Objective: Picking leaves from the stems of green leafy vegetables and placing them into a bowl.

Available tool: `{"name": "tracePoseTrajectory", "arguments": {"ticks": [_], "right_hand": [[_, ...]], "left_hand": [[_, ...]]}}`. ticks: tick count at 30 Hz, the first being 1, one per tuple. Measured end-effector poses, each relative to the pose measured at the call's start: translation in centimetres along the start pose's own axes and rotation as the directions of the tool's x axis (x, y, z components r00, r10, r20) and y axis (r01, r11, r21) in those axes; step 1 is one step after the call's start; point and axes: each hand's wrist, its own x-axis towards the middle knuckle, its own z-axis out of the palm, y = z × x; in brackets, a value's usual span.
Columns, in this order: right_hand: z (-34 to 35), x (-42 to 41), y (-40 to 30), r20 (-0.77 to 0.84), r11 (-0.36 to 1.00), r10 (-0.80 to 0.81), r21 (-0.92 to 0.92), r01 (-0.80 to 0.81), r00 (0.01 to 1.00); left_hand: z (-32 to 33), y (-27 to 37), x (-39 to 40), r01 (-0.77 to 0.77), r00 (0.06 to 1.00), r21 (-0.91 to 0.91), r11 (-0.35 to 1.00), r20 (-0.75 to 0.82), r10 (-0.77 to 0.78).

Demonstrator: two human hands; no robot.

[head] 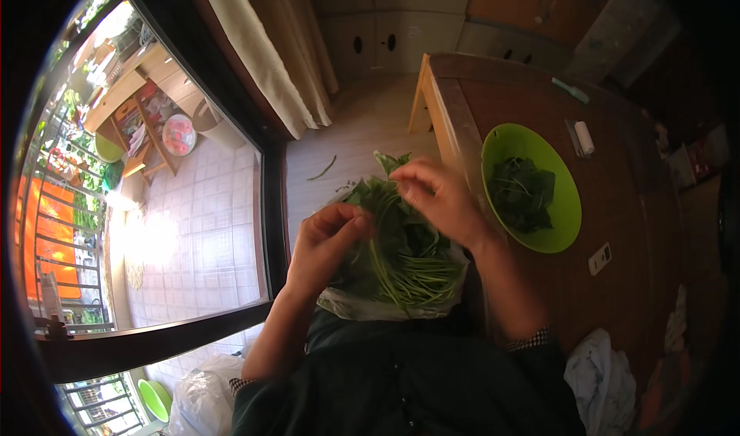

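A plastic bag [399, 311] of leafy greens lies in front of my body, long green stems [425, 277] bunched at its near side. Above its left part, my left hand [329, 242] has thumb and forefinger pinched together, seemingly on a thin stem; the fingertips are blurred. My right hand [436, 199] pinches a leafy sprig [390, 161] over the far side of the pile, and its leaf sticks out beyond the fingers. On the table to the right, a lime-green plastic bowl [563, 216] holds dark green leaves [523, 196] with a few thin stems.
The wooden table [537, 297] also bears a small white remote [600, 259], a white cylinder [584, 137], a pale green-handled item [570, 91] and a crumpled cloth [601, 378]. A loose stem [322, 168] lies on the floor. At left stands a dark-framed glass door [272, 193].
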Motion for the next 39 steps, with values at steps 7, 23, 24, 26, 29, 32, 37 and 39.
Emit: {"name": "tracePoseTrajectory", "arguments": {"ticks": [7, 23, 24, 26, 29, 32, 37, 39], "right_hand": [[3.4, -3.8, -0.2, 0.043, 0.974, 0.113, 0.193, -0.119, 0.993], [-0.5, -4.5, -0.1, 0.029, 0.828, 0.245, 0.514, -0.224, 0.969], [-0.7, -4.7, -0.3, 0.083, 0.844, 0.256, 0.467, -0.265, 0.963], [0.8, -5.4, 0.3, 0.125, 0.860, 0.239, 0.433, -0.270, 0.963], [2.6, -6.4, 1.0, 0.154, 0.884, 0.217, 0.389, -0.261, 0.964], [3.1, -6.7, 0.7, 0.097, 0.914, 0.204, 0.337, -0.225, 0.974], [-0.6, -7.0, 0.9, -0.080, 0.802, 0.341, 0.545, -0.245, 0.937], [-2.9, -6.5, 2.8, -0.259, 0.739, 0.346, 0.667, -0.092, 0.902]], "left_hand": [[0.8, -0.7, 0.3, 0.026, 0.997, -0.116, 0.993, -0.068, -0.034], [1.1, -1.4, 0.7, 0.022, 0.997, -0.184, 0.983, -0.064, -0.034], [1.6, -1.2, 0.8, 0.031, 0.997, -0.170, 0.985, -0.068, -0.043], [2.5, -0.9, 1.1, 0.041, 0.996, -0.157, 0.987, -0.069, -0.052], [3.8, -0.7, 1.6, 0.027, 1.000, -0.202, 0.979, 0.010, -0.026], [4.3, -1.0, 1.6, 0.015, 0.998, -0.181, 0.983, 0.055, -0.005], [3.6, -1.1, 1.3, 0.056, 0.998, -0.072, 0.996, 0.036, -0.053], [3.0, -1.5, 1.0, 0.046, 0.998, -0.075, 0.996, 0.038, -0.043]]}}
